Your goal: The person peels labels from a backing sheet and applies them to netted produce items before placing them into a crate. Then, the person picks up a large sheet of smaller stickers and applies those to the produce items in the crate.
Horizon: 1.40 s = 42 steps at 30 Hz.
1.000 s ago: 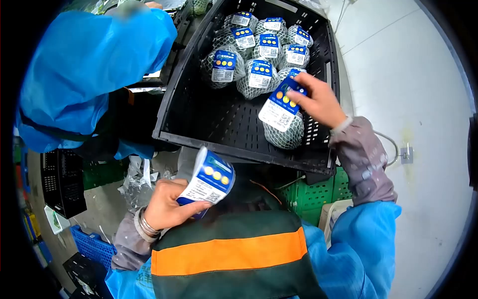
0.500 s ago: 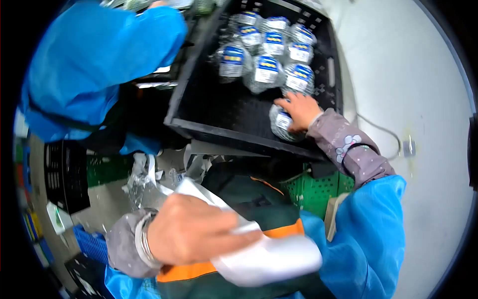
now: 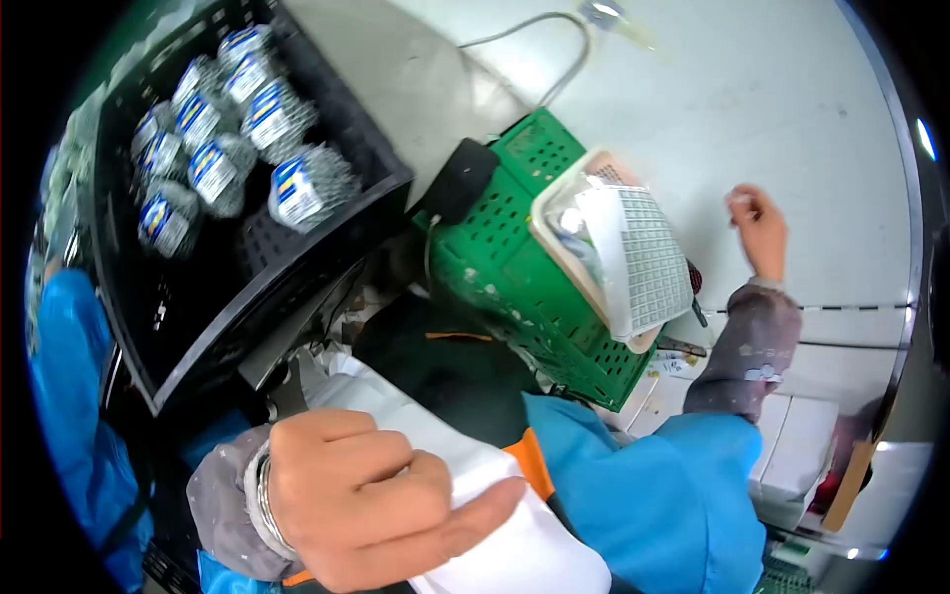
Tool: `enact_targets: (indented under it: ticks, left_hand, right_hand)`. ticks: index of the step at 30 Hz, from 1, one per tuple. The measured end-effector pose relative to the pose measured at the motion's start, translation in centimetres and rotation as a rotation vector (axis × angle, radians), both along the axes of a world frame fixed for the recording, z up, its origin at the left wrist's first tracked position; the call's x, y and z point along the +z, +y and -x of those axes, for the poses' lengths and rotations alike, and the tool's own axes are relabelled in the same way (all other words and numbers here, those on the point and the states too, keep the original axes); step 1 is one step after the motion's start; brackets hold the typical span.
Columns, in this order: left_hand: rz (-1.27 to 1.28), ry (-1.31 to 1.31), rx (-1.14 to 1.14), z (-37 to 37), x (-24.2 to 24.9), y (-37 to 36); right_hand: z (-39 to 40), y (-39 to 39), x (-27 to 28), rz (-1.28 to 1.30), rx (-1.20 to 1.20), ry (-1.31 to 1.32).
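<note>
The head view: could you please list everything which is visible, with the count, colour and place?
black crate: one, black, upper left
netted bundles: about ten, greyish with blue-and-white labels, inside it
green crate: one, green, centre
small box: one, black, at its corner
shallow basket: one, pale, on green crate
gridded sheet: one, green and white, over basket
cable: one, grey, top centre
boxes: count unclear, white, lower right
co-worker's sleeve: one, blue, left edge
strip: one, white, under left hand
apron: one, dark with orange, lower centre
left hand: one, bare, lower left
right hand: one, bare, right
</note>
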State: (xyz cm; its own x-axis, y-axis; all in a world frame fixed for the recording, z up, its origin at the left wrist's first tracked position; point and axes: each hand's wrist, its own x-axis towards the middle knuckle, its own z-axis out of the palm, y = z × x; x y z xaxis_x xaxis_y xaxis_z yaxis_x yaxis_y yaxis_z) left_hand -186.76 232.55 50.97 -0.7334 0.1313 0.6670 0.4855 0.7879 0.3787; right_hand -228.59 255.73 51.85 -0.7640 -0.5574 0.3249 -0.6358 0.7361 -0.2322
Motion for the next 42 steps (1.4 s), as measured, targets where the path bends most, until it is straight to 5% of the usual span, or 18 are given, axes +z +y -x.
enact_targets:
  ticks: [4, 5, 10, 13, 17, 19, 22, 28, 31, 33, 35, 39, 41, 42]
  left_hand:
    - [0.026, -0.096, -0.038, 3.3, 0.6, 1.1]
    - [0.005, -0.094, -0.032, 4.1, 0.8, 1.4]
    - [-0.18, -0.175, -0.118, 7.9, 0.3, 1.7]
    - [-0.377, -0.519, -0.535, 10.2, -1.1, 1.0]
    - [-1.508, -0.906, -0.635, 12.9, -7.4, -0.3]
    - [-1.127, -0.94, -0.491, 15.2, -9.3, -0.1]
    - [-0.935, -1.206, -0.496, 17.0, -11.0, 2.4]
    - [-1.521, -1.402, -0.309, 19.4, -14.4, 7.2]
    - [-1.86, -1.074, -0.155, 19.6, -15.8, 7.6]
    - [-1.846, -0.782, 0.024, 19.3, -16.1, 5.1]
    - [-1.369, -0.435, 0.014, 18.2, -16.1, 1.1]
    - [-1.093, -0.637, -0.212, 14.1, -12.1, -4.5]
    - [-1.008, -0.671, -0.192, 12.2, -9.3, -5.0]
    - [-0.964, -0.631, -0.158, 11.2, -8.6, -5.1]
  right_hand:
    - [6.3, 11.1, -11.0, -0.253, -0.365, -0.206]
    - [4.2, 10.9, -10.9, -0.126, -0.499, -0.456]
    - [2.4, 18.5, -16.3, -0.045, -0.845, -0.775]
    - [-1.6, 18.1, -17.9, 0.212, -0.725, -0.874]
    - [-5.2, 15.5, -20.0, 0.611, -0.682, -0.93]
    - [-6.1, 14.6, -21.1, 0.741, -0.669, -0.879]
    - [-6.4, 13.0, -22.8, 1.099, -0.606, -0.905]
    - [-12.6, 4.3, -18.2, 1.691, -0.361, -1.032]
    - [-18.6, -0.9, -17.6, 1.51, -0.159, -1.073]
    - [-20.5, -0.1, -17.3, 1.208, 0.064, -1.486]
    - [-19.6, 2.2, -13.5, 0.765, 0.171, -1.681]
    - [-12.1, 1.1, -10.2, 0.904, 0.302, -0.82]
    - [-7.0, -0.5, -12.5, 0.737, 0.281, -0.642]
    - [-6.3, -1.5, -13.0, 0.725, 0.323, -0.837]
